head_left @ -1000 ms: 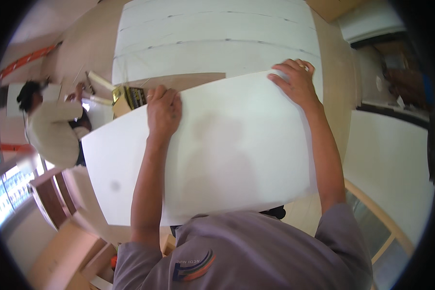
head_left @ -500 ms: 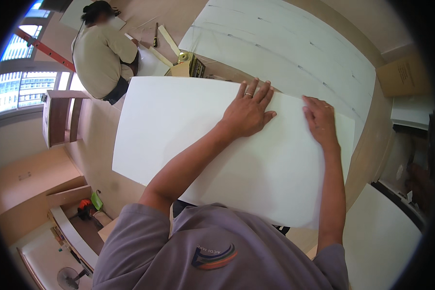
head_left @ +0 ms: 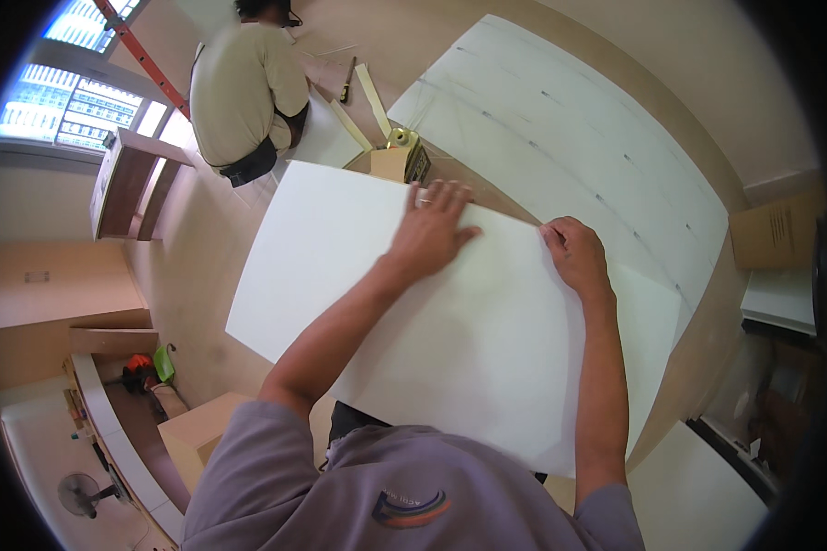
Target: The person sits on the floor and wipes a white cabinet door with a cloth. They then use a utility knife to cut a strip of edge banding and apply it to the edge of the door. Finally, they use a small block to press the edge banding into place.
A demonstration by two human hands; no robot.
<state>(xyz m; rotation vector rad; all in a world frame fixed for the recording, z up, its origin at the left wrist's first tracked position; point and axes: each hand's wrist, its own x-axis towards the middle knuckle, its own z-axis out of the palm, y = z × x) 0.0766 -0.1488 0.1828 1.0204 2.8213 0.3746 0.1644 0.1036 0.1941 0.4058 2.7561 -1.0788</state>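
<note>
A large white sheet (head_left: 340, 230) spans the space before me, its near edge close to my body. On its far edge my left hand (head_left: 429, 234) lies flat, fingers extended and thumb out to the side. My right hand (head_left: 577, 255) pinches the sheet's far edge farther right, with the fingers curled over it and the fingertips partly hidden. Beyond that edge, a larger pale sheet with grey streaks (head_left: 597, 156) lies on the floor. Part of another white surface (head_left: 648, 340) shows to the right of my right forearm.
A co-worker (head_left: 243, 101) crouches at the far left, facing away. Beside the person are wood strips (head_left: 373, 99), a long dark tool (head_left: 348, 81) and a metal can (head_left: 402, 139). Cardboard boxes (head_left: 776, 230) stand right. At left are a small open cabinet (head_left: 124, 188) and a fan (head_left: 80, 494).
My right hand has gone from resting on the sheet to gripping its far edge. My left hand has shifted slightly left and down. The whole view has turned, with the surroundings displaced.
</note>
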